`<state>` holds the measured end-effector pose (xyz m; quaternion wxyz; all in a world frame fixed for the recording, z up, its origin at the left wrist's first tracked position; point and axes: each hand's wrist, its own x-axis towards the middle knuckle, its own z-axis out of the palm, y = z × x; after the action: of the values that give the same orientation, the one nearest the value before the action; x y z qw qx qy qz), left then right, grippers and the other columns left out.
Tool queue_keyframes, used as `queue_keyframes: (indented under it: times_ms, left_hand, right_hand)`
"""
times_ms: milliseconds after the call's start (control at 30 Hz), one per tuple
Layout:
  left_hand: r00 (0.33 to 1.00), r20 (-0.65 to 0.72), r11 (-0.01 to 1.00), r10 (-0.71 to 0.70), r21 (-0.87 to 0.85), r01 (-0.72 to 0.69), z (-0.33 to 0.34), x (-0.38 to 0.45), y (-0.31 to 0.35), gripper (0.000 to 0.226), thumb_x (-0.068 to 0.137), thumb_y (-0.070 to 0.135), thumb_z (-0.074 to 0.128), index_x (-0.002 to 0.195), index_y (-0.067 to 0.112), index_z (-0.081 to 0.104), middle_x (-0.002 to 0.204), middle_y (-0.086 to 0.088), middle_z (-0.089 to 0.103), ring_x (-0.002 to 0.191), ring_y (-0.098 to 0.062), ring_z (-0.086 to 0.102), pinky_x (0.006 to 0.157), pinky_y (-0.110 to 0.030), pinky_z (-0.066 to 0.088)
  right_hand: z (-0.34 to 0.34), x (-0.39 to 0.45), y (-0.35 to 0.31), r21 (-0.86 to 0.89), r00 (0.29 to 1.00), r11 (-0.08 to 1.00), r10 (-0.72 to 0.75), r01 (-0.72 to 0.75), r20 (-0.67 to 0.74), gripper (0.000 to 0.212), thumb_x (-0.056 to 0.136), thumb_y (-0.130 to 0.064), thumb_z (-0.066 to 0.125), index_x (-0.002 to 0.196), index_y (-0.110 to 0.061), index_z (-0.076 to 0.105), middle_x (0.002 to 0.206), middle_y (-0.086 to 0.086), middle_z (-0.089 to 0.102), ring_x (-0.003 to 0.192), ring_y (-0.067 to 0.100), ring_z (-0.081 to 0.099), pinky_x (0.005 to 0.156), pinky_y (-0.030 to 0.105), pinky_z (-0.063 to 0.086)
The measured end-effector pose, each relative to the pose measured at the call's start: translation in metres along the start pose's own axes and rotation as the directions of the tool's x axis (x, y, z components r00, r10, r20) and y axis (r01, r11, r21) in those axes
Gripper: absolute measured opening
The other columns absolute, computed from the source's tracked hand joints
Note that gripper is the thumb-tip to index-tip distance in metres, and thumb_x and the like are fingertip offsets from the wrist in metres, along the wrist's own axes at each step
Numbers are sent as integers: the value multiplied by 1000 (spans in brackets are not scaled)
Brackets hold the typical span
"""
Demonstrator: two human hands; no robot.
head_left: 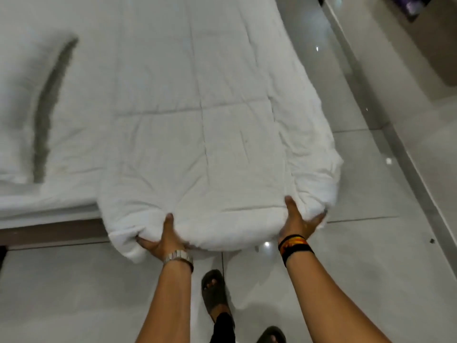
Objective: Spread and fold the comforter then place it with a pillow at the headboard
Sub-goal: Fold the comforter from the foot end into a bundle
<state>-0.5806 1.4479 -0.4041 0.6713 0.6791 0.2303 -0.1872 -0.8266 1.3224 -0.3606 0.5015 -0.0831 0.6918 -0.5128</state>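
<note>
A white quilted comforter [205,125] lies in a long folded strip along the right side of the bed [81,115], its near end hanging past the bed's edge. My left hand [164,240], with a metal watch on the wrist, grips the near end from below, thumb on top. My right hand [298,222], with dark and orange wristbands, grips the same end further right, thumb on top. A white pillow [22,102] rests on the bed at the far left, a dark shadow along its right side.
The bed's dark frame edge [49,235] runs along the lower left. Glossy pale floor tiles [358,243] surround the bed. My sandalled feet [215,290] stand on the tiles below the comforter. A pale wall base or furniture [420,78] runs diagonally at the right.
</note>
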Motion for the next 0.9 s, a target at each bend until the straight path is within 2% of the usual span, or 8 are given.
queue_keyframes:
  times_ms: [167,333,467,567,667,733,800,900]
  left_hand:
    - [988,86,990,128,49,-133,12,-103,130,119,67,13,92,159,40,22,151,12,37,132,-14,49,113,-41,44]
    - [933,180,950,313,-37,-311,100,-122,222,111,81,3,82,163,35,15,155,10,31,128,-5,42,93,-13,41]
    - [898,301,945,321,-33,-326,205,-86,278,111,86,15,80,164,34,3,164,1,26,132,-10,42,102,-21,36]
    - [829,484,946,281,7,-325,280,-43,302,105,94,30,72,163,40,-6,143,-1,56,128,-25,59,108,-45,49]
    - [782,572,858,249,244,-451,310,-1,291,82,102,45,56,161,50,-1,159,5,43,136,-16,49,112,-38,38]
    - [841,496,720,217,499,-481,306,24,263,78,98,66,46,159,53,0,172,2,16,153,-27,28,119,-49,30]
    - [931,335,590,142,727,-351,304,39,232,88,91,79,40,160,49,-5,172,-12,-13,157,-42,-3,120,-64,18]
    - [999,37,698,-20,716,-12,304,32,210,112,72,90,52,158,53,-9,164,-23,-32,149,-56,-21,112,-78,1]
  right_hand:
    - [14,-70,-110,-196,994,975,-111,104,-25,115,81,-15,85,164,-43,10,167,7,26,141,24,42,114,38,34]
    - [121,-83,-201,-251,961,927,-270,278,65,106,86,-16,78,164,-42,10,162,22,25,145,36,36,114,45,34]
    - [235,-51,-253,-305,900,869,-288,389,327,110,87,-30,79,164,-41,1,167,18,23,147,34,36,117,45,32]
    - [309,-11,-270,-283,781,824,-272,491,562,109,88,-32,80,165,-38,4,161,11,40,147,29,42,118,43,37]
    - [327,23,-253,-423,778,714,-273,558,566,90,96,-33,73,164,-39,15,160,11,42,146,27,42,118,38,36]
    - [309,41,-220,-552,826,630,-299,547,478,86,96,-40,71,164,-37,18,168,17,26,155,31,25,124,44,26]
    - [298,53,-188,-683,904,595,-232,424,359,92,93,-50,71,164,-43,13,173,18,-4,159,33,0,124,55,14]
    - [306,65,-164,-713,970,658,-175,243,170,110,81,-69,73,160,-55,-1,167,12,-32,155,45,-16,119,69,13]
